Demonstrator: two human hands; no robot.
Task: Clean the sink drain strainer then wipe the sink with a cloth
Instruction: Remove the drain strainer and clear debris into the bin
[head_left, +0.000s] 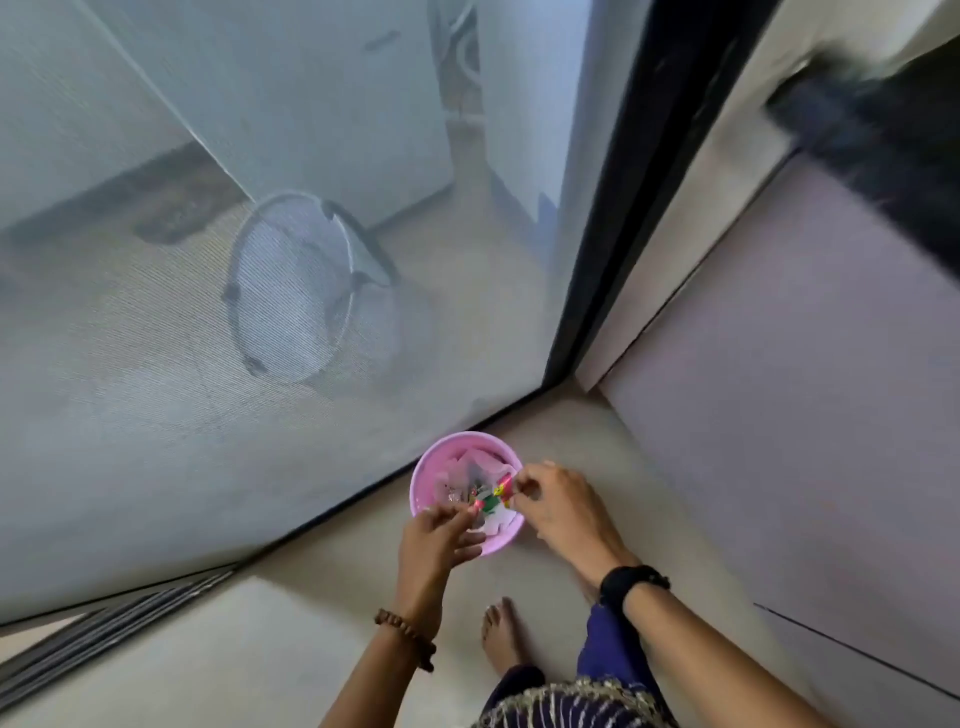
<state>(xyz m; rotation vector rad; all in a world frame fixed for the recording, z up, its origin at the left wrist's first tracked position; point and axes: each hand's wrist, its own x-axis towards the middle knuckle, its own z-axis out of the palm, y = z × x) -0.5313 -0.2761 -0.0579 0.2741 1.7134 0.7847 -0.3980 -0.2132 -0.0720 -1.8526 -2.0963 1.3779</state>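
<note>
Head view looks down at a beige floor (291, 649) beside a mesh screen door (260, 312). A pink bin (431, 457) stands on the floor just beside the door's dark bottom track, and holds crumpled pale scraps and wrappers. Over the bin both hands meet on a small colourful wrapper (493, 496), green, red and yellow. The left hand (436, 535) pinches its lower end with curled fingertips; the right hand (556, 501) pinches its upper end between thumb and fingers, so each grip is pressed together on the wrapper. The left wrist wears a brown bead bracelet (408, 636), the right a black watch (631, 582). A bare foot (501, 636) rests on the floor below the bin. Behind the mesh stands a pale bucket (311, 291). No sink, strainer or cloth shows in this view.
</note>
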